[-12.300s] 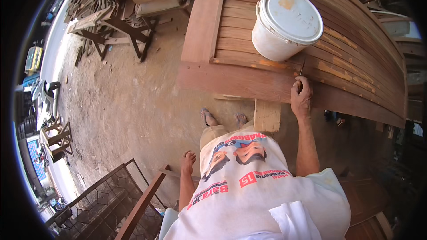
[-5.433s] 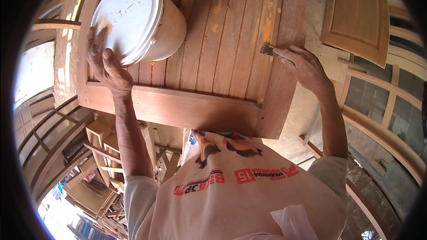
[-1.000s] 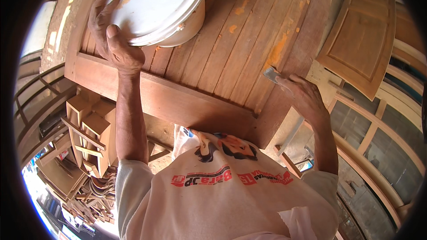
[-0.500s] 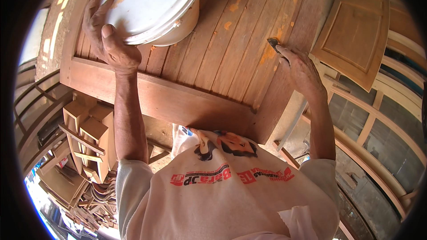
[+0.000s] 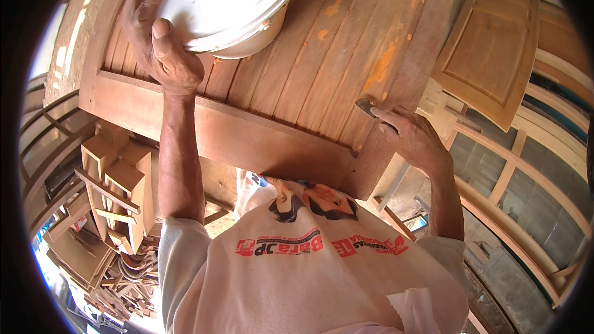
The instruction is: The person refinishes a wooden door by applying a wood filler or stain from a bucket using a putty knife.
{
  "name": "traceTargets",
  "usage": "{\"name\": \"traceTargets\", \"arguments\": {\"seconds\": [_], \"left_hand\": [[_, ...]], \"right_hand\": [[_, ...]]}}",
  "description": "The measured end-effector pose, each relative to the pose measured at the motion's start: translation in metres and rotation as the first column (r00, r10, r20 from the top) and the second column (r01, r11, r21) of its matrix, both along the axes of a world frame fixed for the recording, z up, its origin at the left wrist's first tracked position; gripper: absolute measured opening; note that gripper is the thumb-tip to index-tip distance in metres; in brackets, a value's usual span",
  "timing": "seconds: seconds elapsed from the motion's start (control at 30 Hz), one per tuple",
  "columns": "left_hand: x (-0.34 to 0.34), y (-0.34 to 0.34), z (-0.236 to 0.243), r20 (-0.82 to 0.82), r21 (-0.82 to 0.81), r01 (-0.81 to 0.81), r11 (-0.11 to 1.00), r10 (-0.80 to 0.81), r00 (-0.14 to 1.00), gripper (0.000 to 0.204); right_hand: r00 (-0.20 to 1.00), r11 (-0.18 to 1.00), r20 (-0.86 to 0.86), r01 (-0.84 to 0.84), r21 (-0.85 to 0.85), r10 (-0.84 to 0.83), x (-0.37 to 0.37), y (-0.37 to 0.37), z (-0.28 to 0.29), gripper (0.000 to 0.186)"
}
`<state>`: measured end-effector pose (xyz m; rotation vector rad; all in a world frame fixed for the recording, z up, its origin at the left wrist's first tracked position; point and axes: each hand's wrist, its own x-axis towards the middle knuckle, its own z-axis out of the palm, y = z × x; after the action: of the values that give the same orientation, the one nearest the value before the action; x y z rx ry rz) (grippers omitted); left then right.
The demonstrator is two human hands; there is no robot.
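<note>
A wooden door point(image 5: 291, 80) with vertical slats and a plain frame lies in front of me, with orange filler point(image 5: 380, 67) smeared along its slats. My left hand point(image 5: 166, 49) grips the rim of a white lidded bucket point(image 5: 247, 34) over the door's left part; the lid carries an orange smear. Between the fingers and thumb of my right hand point(image 5: 411, 136) is a putty knife point(image 5: 367, 107), its dark blade low against the right-hand slats, just below the orange patch. Part of the knife is hidden by the fingers.
A second panelled wooden door point(image 5: 495, 43) leans at the far right, beside long wooden frames point(image 5: 513, 161). Box-like wooden pieces point(image 5: 120, 179) stand at lower left, above a heap of wood offcuts point(image 5: 124, 291).
My right hand has drawn the putty knife nearer to me, down the slats, and the orange patch now lies beyond the blade. My left hand still holds the bucket, which appears slightly farther right.
</note>
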<state>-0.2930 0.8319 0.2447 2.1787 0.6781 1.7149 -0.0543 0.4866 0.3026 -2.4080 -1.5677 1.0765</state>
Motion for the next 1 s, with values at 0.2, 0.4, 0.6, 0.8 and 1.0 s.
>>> {"name": "traceTargets", "arguments": {"seconds": [0.2, 0.4, 0.6, 0.8, 1.0], "left_hand": [[0.003, 0.003, -0.002, 0.019, 0.013, -0.006, 1.000, 0.006, 1.000, 0.063], [0.000, 0.002, 0.000, -0.003, -0.009, 0.004, 1.000, -0.005, 1.000, 0.066], [0.001, 0.001, 0.001, -0.010, -0.007, 0.004, 1.000, -0.005, 1.000, 0.064], [0.002, -0.001, -0.002, 0.046, -0.044, 0.014, 0.999, -0.012, 0.999, 0.062], [0.003, 0.000, 0.000, 0.013, -0.040, -0.004, 0.999, 0.005, 1.000, 0.061]], "right_hand": [[0.996, 0.997, 0.092, -0.022, 0.074, 0.015, 0.016, -0.016, -0.007, 0.035], [0.992, 0.986, 0.100, -0.092, 0.138, 0.079, 0.024, -0.016, -0.018, 0.035], [0.976, 0.978, 0.165, -0.162, 0.135, 0.139, 0.031, -0.016, -0.030, 0.034], [0.973, 0.979, 0.201, -0.146, 0.140, 0.116, 0.030, -0.015, -0.038, 0.045], [0.990, 0.914, -0.044, 0.140, 0.381, -0.133, 0.038, -0.025, -0.050, 0.042]]}}
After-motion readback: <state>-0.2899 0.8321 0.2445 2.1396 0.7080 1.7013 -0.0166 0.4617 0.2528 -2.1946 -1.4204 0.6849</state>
